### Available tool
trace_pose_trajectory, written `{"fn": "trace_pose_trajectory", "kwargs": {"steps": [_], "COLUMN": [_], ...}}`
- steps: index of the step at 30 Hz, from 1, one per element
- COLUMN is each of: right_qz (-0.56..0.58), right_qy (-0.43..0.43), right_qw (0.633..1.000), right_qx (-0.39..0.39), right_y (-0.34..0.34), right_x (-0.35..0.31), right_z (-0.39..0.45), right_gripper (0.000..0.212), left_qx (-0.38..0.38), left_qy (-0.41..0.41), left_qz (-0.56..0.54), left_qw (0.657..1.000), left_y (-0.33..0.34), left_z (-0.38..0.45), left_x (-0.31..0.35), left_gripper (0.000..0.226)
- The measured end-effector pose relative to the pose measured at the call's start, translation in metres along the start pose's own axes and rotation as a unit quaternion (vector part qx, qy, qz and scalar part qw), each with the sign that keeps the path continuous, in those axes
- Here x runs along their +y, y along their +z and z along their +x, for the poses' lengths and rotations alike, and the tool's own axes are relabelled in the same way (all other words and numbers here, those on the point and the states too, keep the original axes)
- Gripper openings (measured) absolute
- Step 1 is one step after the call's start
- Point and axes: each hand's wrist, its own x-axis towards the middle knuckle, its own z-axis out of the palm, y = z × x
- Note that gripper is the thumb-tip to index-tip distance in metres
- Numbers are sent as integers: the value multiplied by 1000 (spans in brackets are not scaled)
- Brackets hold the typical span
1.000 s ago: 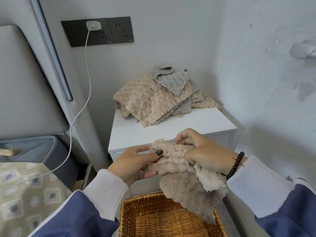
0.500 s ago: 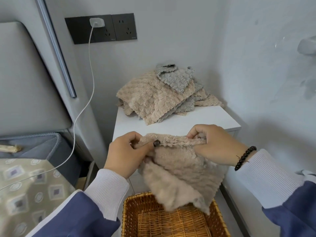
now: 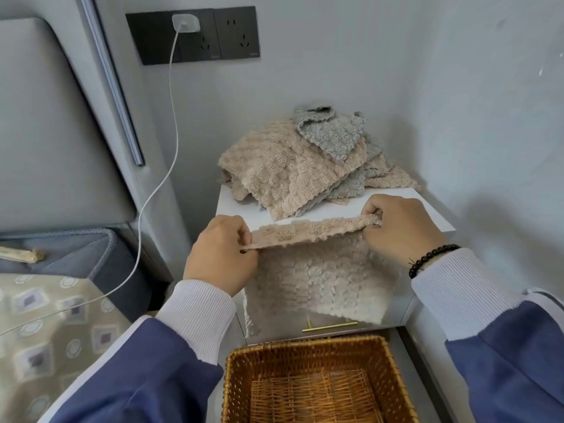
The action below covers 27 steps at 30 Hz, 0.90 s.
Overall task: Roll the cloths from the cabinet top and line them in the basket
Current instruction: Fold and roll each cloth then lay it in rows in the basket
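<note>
Right now a beige cloth (image 3: pixel 317 276) hangs in the air in front of the white cabinet (image 3: pixel 244 206), its top edge stretched level between both hands and its lower part draping over the drawer front above the brass handle (image 3: pixel 329 326). The left hand (image 3: pixel 221 254) has its grip clamped on the left corner, fingers curled round the folded edge; the right hand (image 3: pixel 399 227) pinches the right corner the same way. Further cloths lie in a loose pile (image 3: pixel 293 169), beige and grey, at the back of the cabinet top. The wicker basket (image 3: pixel 393 370) sits below the hands, and the part of it in view holds no cloth. The risk, as I judge it, lies in rolling this plush fabric unsupported: if one hand turns faster than the other, the roll may go cone-shaped or slack and unwind once laid in the basket. A loosened pinch could also drop a corner, and the cloth might slide down the drawer front instead of into the basket.
</note>
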Motion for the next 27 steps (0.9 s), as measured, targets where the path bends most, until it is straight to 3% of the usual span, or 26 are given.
{"fn": "trace_pose_trajectory", "kwargs": {"steps": [5,13,17,20,24,27], "right_qz": [-4,-44,-40,-21,142,320], "right_qy": [24,55,58,79,147,216], "right_qw": [999,997,996,993,976,922], "right_qx": [48,-23,46,89,78,26], "right_y": [6,20,26,28,33,41], "right_x": [9,22,24,25,26,25], "right_z": [14,38,56,69,81,90], "right_gripper": [18,14,7,5,18,20], "left_qx": [12,53,68,33,-13,-18], "left_qy": [-51,-69,-80,-166,-226,-223], "left_qz": [-55,-57,-84,-217,-319,-390], "left_qw": [997,995,991,961,920,893], "left_y": [2,10,10,14,18,21], "left_z": [18,44,59,69,82,92], "left_x": [-12,-19,-19,-17,-16,-14], "left_gripper": [20,14,10,17,18,19]}}
